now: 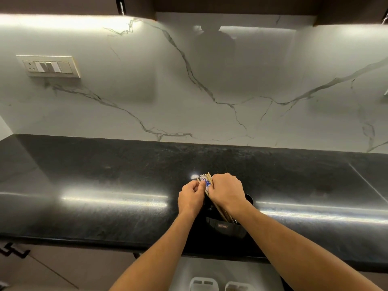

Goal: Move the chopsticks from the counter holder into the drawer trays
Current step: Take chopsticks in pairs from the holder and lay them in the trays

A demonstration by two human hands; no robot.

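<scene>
A bundle of wooden chopsticks (206, 181) with blue-and-white patterned tops stands tilted in a black holder (227, 227) near the front edge of the black counter. My right hand (227, 191) grips the bundle from the right, fingers curled round it. From the left, my left hand (191, 196) pinches the patterned tops. The lower ends of the chopsticks go down into the holder between my wrists. Below the counter edge, white drawer trays (203, 283) show at the bottom of the view.
The black stone counter (105, 185) runs the full width, backed by a white marble wall. A switch and socket plate (49, 66) sits on the wall at the left. Cabinet fronts with a dark handle (12, 249) lie at the lower left.
</scene>
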